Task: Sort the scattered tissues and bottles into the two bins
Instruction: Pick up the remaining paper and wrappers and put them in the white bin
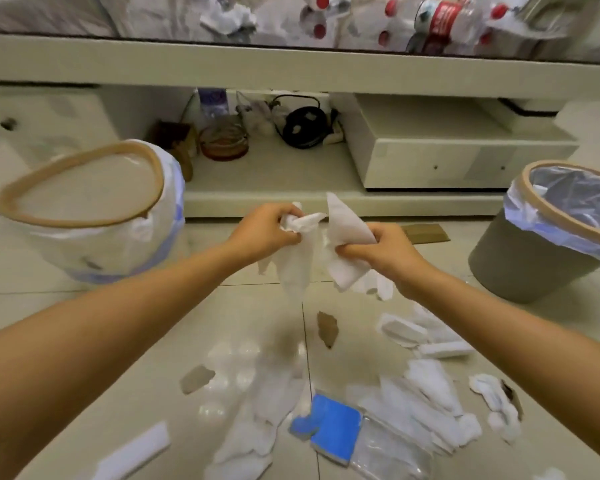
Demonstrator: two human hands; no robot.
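Tissues (302,258) hang bunched between left hand (264,233) and right hand (381,251), both gripping; gathering seems underway, next a drop into the left bin (80,221) or right bin (520,268).

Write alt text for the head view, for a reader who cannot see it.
Both hands hold white tissues above a tiled floor: the left hand grips a crumpled tissue, the right hand pinches another. A white-lined bin stands left, a grey bin right; more tissues litter the floor below.
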